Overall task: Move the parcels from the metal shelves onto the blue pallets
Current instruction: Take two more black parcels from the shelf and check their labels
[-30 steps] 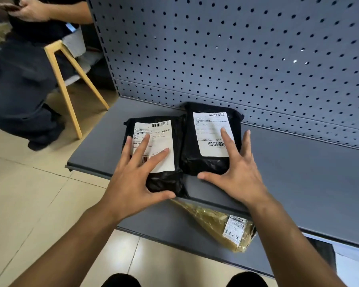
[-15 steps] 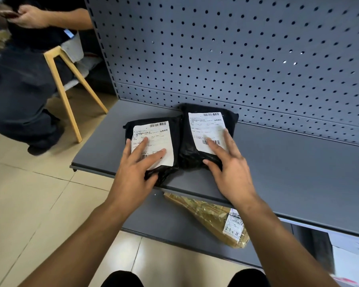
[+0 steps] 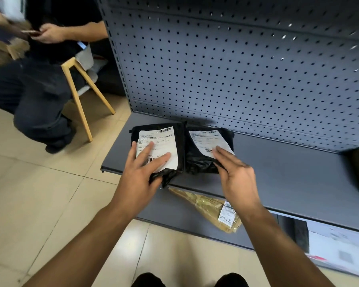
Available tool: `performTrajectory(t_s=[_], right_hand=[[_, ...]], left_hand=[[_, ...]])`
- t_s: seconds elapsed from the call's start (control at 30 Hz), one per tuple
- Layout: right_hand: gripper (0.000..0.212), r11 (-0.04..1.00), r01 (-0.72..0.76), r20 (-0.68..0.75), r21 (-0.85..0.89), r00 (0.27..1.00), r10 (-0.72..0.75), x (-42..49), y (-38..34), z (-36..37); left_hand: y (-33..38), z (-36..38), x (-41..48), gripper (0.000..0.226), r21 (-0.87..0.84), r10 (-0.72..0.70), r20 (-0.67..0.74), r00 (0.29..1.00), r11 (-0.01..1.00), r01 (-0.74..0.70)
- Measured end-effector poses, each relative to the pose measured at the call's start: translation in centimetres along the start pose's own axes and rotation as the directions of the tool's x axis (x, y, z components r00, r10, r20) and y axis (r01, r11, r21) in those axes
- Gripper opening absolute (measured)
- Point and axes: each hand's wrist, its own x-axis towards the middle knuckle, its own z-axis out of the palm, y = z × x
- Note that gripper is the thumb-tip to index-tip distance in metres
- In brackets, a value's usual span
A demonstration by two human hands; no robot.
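Observation:
Two black plastic parcels with white labels lie side by side on the grey metal shelf (image 3: pixel 288 168). My left hand (image 3: pixel 139 179) grips the near edge of the left black parcel (image 3: pixel 164 135), fingers on its label and thumb under the bag. My right hand (image 3: pixel 234 175) pinches the near edge of the right black parcel (image 3: pixel 197 158), fingers over its label. Both parcels look slightly raised at the front. No blue pallet is in view.
A tan paper parcel (image 3: pixel 207 208) lies on the lower shelf under my hands. A perforated grey back panel (image 3: pixel 236 69) rises behind the shelf. At left a person (image 3: pixel 35 96) sits on a wooden chair (image 3: pixel 77 94) over tiled floor. A white box (image 3: pixel 340 251) lies at lower right.
My hands went from hovering flat above the two black parcels to closing on their near edges. The view has lifted and shifted, so the shelf sits lower in frame.

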Motion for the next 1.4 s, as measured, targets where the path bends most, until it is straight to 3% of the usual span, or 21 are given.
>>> performTrajectory(t_s=[0.5,0.8,0.87,1.07,1.4], right_hand=[[0.053,0.997,-0.064,-0.086,-0.035,0.994,0.06,-4.6,-13.6,-16.4],[0.062,0.976,-0.216,-0.218,-0.042,0.955,0.202,-11.3,-19.2,-25.1],[0.065,0.965,-0.256,-0.28,-0.049,0.931,0.233,-13.1,-19.6,-27.3],[0.039,0.946,-0.323,-0.497,-0.037,0.827,0.263,-17.7,-19.9,-32.2],[0.043,0.876,-0.473,-0.697,-0.096,0.66,0.28,-24.7,-17.5,-42.9]], left_hand=[[11.5,-13.8,-3.4,0.077,-0.098,0.146,0.017,0.989,0.985,-0.144],[19.0,-17.9,-6.8,0.08,-0.23,0.27,0.079,0.96,0.942,-0.246],[21.3,-17.9,-7.2,0.087,-0.268,0.329,0.109,0.938,0.919,-0.291],[28.1,-17.4,-6.4,0.097,-0.324,0.529,0.164,0.833,0.826,-0.461],[41.8,-12.9,-7.9,0.096,-0.436,0.73,0.164,0.663,0.657,-0.616]])
